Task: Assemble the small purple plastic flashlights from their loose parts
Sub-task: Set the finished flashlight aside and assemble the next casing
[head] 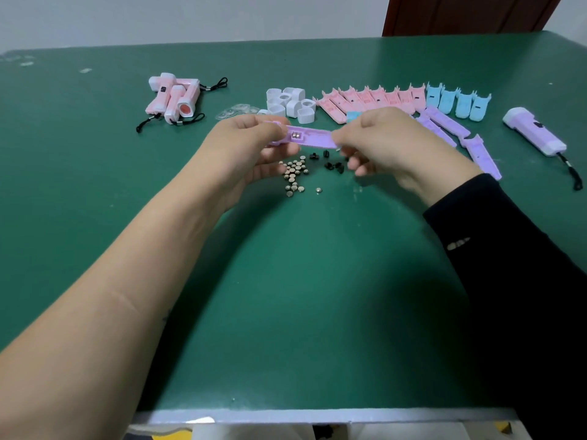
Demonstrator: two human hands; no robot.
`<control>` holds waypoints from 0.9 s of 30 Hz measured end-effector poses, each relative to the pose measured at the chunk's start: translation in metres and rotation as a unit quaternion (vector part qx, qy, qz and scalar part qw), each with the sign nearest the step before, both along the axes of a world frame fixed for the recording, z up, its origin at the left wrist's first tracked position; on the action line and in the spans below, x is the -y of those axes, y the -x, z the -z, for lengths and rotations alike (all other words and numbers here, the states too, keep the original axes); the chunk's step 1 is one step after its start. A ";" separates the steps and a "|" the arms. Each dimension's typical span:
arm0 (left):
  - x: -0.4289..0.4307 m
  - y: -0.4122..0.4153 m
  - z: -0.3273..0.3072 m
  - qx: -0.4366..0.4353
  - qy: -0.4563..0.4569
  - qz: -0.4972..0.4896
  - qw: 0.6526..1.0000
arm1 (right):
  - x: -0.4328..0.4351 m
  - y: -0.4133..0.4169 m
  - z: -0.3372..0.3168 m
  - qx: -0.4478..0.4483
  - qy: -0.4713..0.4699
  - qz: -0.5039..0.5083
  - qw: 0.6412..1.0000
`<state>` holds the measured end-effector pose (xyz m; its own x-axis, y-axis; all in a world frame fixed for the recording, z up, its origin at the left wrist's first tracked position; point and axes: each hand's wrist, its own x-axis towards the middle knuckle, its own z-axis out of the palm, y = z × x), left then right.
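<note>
A purple flashlight body half [306,138] hangs above the green table [301,281], open side up, with two small silver button cells seated in its middle. My left hand [254,144] grips its left end. My right hand [390,144] pinches its right end between thumb and fingers. Under the hands lie a pile of button cells [294,174] and several small black switch parts [333,163]. More purple halves [451,128] lie to the right. An assembled purple flashlight [535,131] with a black cord lies at the far right.
Assembled pink flashlights [173,98] are heaped at the back left. White head caps [290,104] and clear lenses [236,111] sit behind my hands. Rows of pink halves [371,98] and blue halves [457,103] line the back. The table's front edge [317,416] is near me.
</note>
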<state>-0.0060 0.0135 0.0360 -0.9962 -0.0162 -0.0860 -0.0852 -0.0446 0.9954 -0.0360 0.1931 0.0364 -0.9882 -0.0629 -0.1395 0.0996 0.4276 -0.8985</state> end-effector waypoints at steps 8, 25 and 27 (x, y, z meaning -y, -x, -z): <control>0.003 0.003 0.001 0.049 -0.054 -0.005 0.997 | -0.005 -0.007 0.000 0.003 -0.135 -0.133 0.982; 0.001 0.003 0.002 0.081 -0.076 0.014 0.994 | 0.011 -0.013 0.004 -0.055 -0.313 -0.178 0.931; 0.001 0.003 0.002 0.080 -0.081 0.013 0.993 | 0.008 -0.014 0.002 -0.066 -0.302 -0.188 0.932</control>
<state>-0.0093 0.0125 0.0336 -0.9694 0.0361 -0.2430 -0.2452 -0.1993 0.9488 -0.0224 0.1851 0.0341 -0.9229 -0.3585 -0.1405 -0.2547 0.8421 -0.4754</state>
